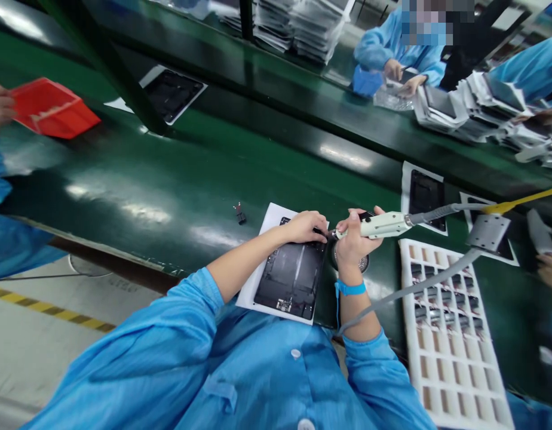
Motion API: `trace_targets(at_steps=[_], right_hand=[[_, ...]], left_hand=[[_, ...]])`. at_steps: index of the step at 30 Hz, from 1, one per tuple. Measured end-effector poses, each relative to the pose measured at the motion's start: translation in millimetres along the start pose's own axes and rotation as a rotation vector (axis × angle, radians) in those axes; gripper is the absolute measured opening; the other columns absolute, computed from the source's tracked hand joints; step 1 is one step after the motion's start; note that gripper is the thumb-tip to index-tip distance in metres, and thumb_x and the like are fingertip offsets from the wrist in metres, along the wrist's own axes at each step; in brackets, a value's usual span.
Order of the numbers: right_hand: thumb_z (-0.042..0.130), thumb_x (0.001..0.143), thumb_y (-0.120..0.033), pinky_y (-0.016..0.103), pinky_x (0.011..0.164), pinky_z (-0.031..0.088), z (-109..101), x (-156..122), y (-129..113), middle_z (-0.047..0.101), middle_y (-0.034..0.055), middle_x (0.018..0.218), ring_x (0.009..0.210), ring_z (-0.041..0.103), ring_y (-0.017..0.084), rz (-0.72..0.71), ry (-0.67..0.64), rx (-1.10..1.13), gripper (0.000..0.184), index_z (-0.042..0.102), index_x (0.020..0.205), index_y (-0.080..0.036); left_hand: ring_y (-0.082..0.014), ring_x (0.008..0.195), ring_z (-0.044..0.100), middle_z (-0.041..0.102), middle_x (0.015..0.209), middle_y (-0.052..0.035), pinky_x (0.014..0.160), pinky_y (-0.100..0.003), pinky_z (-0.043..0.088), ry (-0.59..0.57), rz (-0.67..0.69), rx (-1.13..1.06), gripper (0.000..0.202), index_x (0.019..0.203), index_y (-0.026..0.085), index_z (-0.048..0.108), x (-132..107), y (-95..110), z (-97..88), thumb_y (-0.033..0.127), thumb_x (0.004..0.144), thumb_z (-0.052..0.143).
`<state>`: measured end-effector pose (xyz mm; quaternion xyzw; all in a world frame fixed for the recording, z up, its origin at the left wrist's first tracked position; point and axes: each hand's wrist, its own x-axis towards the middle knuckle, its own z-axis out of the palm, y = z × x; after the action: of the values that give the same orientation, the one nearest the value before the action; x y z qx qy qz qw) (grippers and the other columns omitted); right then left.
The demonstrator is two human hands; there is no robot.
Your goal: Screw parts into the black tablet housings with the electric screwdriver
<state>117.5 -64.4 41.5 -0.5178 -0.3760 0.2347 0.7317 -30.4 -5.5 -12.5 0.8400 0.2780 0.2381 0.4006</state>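
Head view: right hand [356, 242] around screwdriver [383, 225], tip leftward; left hand [305, 227] open on tablet [290, 278].

Glossy green conveyor belt [177, 173], light glare; pale grey floor [34, 364]; yellow-black hazard stripe [47, 309]

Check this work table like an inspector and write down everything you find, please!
Surface: green conveyor belt, shiny with light.
Job's things: dark tablet panel on a white sheet; electric screwdriver with its tip at the panel's edge.
Clutter: small black part on the belt; white parts tray beside the panel.
Hands: left hand presses the panel; right hand grips the screwdriver.
Cables: grey cable from the screwdriver; grey cord near the right wrist.
Surroundings: co-worker across the belt; stacked panels; red tray in another person's hand.
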Motion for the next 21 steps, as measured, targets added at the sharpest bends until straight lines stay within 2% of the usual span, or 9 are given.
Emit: trace_targets(at_steps=[7,16,21], right_hand=[[0.095,0.089,-0.054,0.029,0.054,0.057,0.2,-0.6,3.0,0.077,-0.0063,0.099,0.05,0.055,0.007,-0.002,0.0,0.033,0.065,0.055,0.134,-0.03],[0.094,0.09,-0.059,0.028,0.053,0.057,1.2,-3.2,4.8,0.076,-0.0057,0.099,0.052,0.056,0.007,-0.009,-0.021,0.013,0.064,0.056,0.132,-0.031],[0.094,0.09,-0.049,0.028,0.053,0.056,1.6,-2.6,5.5,0.077,-0.006,0.097,0.049,0.057,0.007,-0.03,-0.031,0.052,0.06,0.057,0.132,-0.03]], left_hand=[[-0.023,0.109,0.08,0.09,0.104,-0.0051,0.102,-0.032,0.055,-0.018,-0.037,0.01,0.006,0.094,0.025,0.095,1.0,1.3,-0.3,0.02,0.098,0.097],[-0.0249,0.106,0.079,0.087,0.094,-0.0045,0.094,-0.032,0.053,-0.009,-0.068,0.027,0.01,0.088,0.025,0.093,0.2,5.1,-0.2,0.019,0.095,0.097],[-0.0244,0.107,0.079,0.087,0.094,-0.0044,0.094,-0.032,0.053,-0.011,-0.074,0.036,0.009,0.089,0.024,0.093,0.0,5.5,-1.1,0.019,0.095,0.097]])
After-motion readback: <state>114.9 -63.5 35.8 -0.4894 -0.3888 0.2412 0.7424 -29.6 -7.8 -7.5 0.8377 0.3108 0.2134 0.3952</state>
